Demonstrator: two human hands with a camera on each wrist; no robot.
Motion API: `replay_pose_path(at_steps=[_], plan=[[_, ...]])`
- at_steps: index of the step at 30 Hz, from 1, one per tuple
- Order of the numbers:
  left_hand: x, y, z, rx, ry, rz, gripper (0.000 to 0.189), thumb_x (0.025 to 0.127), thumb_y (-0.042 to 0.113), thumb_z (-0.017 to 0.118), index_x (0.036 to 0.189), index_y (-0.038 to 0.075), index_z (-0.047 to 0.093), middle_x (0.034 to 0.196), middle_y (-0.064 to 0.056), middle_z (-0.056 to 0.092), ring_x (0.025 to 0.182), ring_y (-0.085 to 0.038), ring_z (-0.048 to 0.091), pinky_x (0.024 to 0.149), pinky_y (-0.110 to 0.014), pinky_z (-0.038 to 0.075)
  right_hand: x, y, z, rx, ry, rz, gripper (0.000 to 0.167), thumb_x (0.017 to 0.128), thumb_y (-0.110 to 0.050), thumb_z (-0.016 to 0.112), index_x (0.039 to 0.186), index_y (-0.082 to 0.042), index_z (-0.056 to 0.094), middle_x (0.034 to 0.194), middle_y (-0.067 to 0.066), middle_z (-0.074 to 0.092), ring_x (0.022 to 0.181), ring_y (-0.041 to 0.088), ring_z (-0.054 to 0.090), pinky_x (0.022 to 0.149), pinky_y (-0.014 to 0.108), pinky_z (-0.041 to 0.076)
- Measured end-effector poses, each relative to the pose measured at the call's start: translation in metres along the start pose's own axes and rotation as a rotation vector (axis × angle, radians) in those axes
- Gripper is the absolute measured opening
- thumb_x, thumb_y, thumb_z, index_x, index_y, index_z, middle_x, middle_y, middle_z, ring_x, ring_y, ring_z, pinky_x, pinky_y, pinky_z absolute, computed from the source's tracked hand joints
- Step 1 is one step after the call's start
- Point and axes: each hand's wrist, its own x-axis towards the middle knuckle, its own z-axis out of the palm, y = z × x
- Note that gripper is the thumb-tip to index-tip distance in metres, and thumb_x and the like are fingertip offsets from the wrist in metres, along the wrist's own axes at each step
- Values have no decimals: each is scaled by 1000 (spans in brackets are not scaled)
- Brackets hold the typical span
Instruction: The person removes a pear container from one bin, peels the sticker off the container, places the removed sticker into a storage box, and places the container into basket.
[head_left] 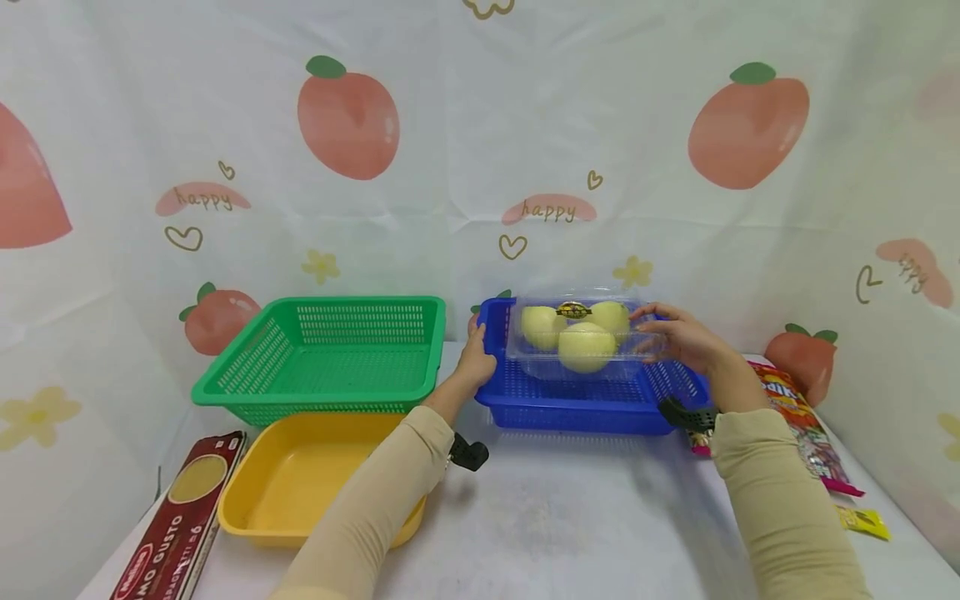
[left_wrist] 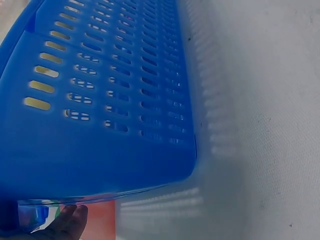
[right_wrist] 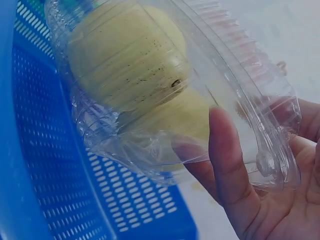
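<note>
A clear plastic clamshell box holds three round, pale yellow fruits that look like pears, with a black and gold label on its lid. My right hand grips the box's right end between thumb and fingers, seen close up in the right wrist view beside a speckled fruit. The box is in or just over the blue perforated basket; whether it touches the bottom, I cannot tell. My left hand holds the basket's left rim. In the left wrist view, fingertips show by the basket's end wall.
To the left stand a green perforated basket and a yellow basin. A dark red spaghetti box lies at the far left. On the right are a colourful snack bag and a small yellow packet. A printed curtain hangs behind.
</note>
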Motion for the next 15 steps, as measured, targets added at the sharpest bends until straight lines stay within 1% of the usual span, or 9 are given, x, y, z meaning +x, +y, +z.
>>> replay_pose_path(at_steps=[5, 7, 9, 11, 14, 15], plan=[[3, -1, -3, -29, -23, 3, 75, 82, -11, 36, 150, 6, 10, 158, -12, 0, 143, -36, 11, 116, -51, 16, -10, -5, 2, 49, 10, -7, 16, 99, -18, 44, 113, -14, 51, 112, -2, 49, 80, 12, 66, 70, 31, 57], [3, -1, -5, -30, -21, 2, 76, 80, -10, 38, 150, 5, 11, 157, -15, 5, 142, -37, 14, 115, -52, 19, -14, -6, 3, 63, 12, -3, 16, 99, -17, 44, 112, -15, 52, 112, -2, 50, 81, 13, 67, 70, 31, 57], [1, 1, -9, -56, -6, 0, 76, 80, -9, 40, 149, 5, 13, 157, -15, 7, 143, -36, 13, 115, -52, 19, -19, -7, 5, 63, 12, -4, 15, 99, -18, 45, 112, -16, 52, 111, -3, 51, 83, 13, 67, 70, 30, 57], [0, 5, -11, -79, 23, 5, 71, 83, -5, 42, 149, 5, 17, 157, -15, 10, 144, -33, 13, 116, -50, 18, -23, -6, 6, 61, 7, -8, 15, 98, -19, 45, 111, -17, 52, 111, -4, 51, 84, 13, 67, 70, 30, 57], [-3, 12, -14, -129, 55, 44, 61, 92, 7, 44, 149, 9, 21, 157, -13, 15, 144, -30, 15, 117, -48, 17, -28, -5, 7, 54, -5, -24, 14, 98, -19, 45, 110, -19, 53, 109, -5, 53, 84, 12, 67, 70, 30, 57], [-4, 14, -14, -143, 58, 61, 59, 94, 12, 45, 149, 11, 22, 156, -12, 18, 143, -30, 18, 116, -48, 19, -30, -5, 8, 57, -6, -26, 14, 98, -19, 45, 110, -19, 54, 108, -5, 54, 84, 12, 67, 70, 30, 57]])
